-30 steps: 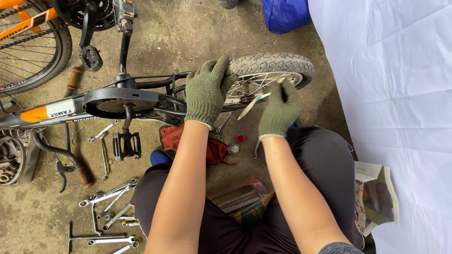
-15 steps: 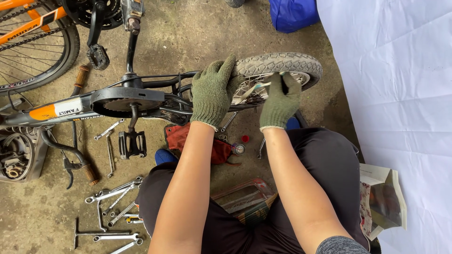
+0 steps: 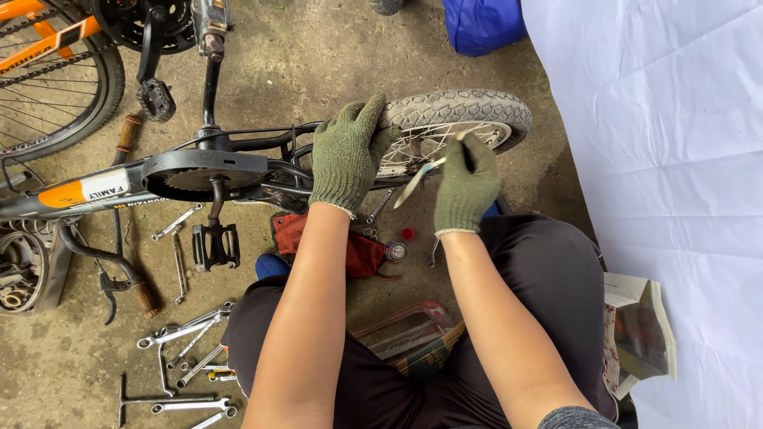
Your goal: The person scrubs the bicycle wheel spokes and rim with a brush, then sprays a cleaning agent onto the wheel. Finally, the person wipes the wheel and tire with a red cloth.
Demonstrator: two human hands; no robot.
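Hands: left hand in green knit glove clamped on the small rear wheel tyre; right hand closed on a slim metal tool at the spokes.
Wheel: mounted on the bicycle frame lying on the concrete floor.
Risk: tool may slip off; glove could snag spokes.
Surroundings: spanners loose by the knee, easily kicked.

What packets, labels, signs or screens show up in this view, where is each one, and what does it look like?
Frame label: on the bicycle frame lying at left; a long strip, orange and white with dark print.
Paper packet: on the ground at lower right, beside the white sheet; pale folded paper with a dark printed picture.
Printed packet: on the ground between the person's knees; flat, red, green and yellow.
No signs or screens.
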